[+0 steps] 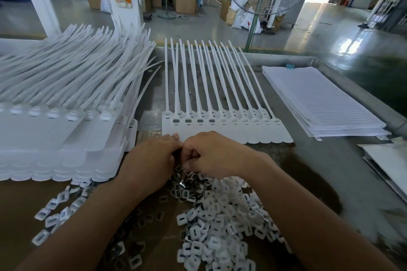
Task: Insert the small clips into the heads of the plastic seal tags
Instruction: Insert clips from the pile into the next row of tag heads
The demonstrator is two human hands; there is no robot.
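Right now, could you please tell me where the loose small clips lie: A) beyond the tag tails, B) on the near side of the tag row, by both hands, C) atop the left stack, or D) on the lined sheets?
B: the clips lie nearer the camera than the row of seal tags, just below the left hand and right hand.

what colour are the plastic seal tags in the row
White: the plastic seal tags, best in the head view.
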